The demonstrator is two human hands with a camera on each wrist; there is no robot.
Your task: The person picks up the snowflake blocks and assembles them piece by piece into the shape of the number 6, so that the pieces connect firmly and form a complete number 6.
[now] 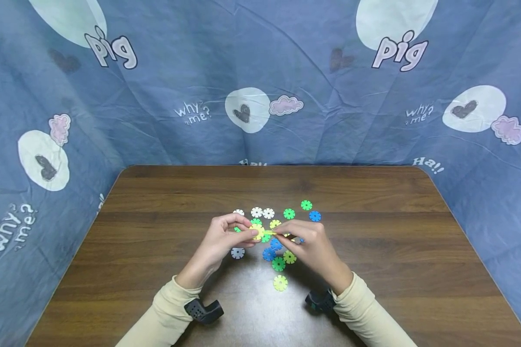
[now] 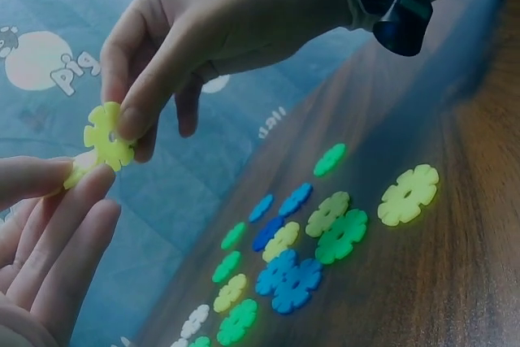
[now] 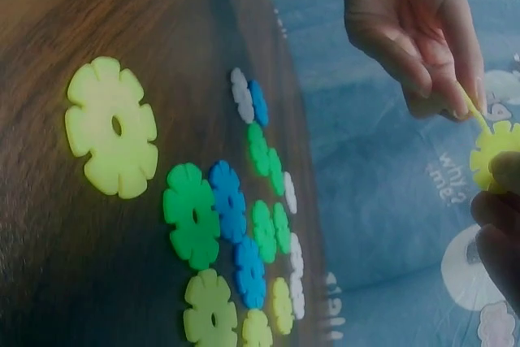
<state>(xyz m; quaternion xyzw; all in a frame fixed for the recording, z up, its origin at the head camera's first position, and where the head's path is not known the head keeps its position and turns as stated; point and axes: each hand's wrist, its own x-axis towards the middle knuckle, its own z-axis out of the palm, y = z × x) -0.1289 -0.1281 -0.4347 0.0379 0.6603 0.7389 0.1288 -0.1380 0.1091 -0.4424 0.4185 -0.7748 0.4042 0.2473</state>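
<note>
One yellow notched disc (image 1: 257, 232), pinched in the left hand (image 1: 223, 237), meets a second yellow disc (image 2: 100, 130), pinched in the right hand (image 1: 311, 240), edge to edge and crosswise above the surface (image 1: 130, 250). Whether their slots have locked cannot be told, so this joint seems under way rather than finished. Below, a green disc (image 1: 278, 265), a blue disc (image 1: 268, 254), a white disc (image 1: 237, 253) and others lie flat, apparently unjoined.

left hand (image 2: 63, 240) cut off by the left wrist view's left edge, yellow disc (image 1: 260, 230) in it partly hidden by that hand, right hand (image 3: 502, 221) cropped at the right wrist view's right edge, blue disc (image 1: 301, 240) mostly hidden behind it from above
</note>
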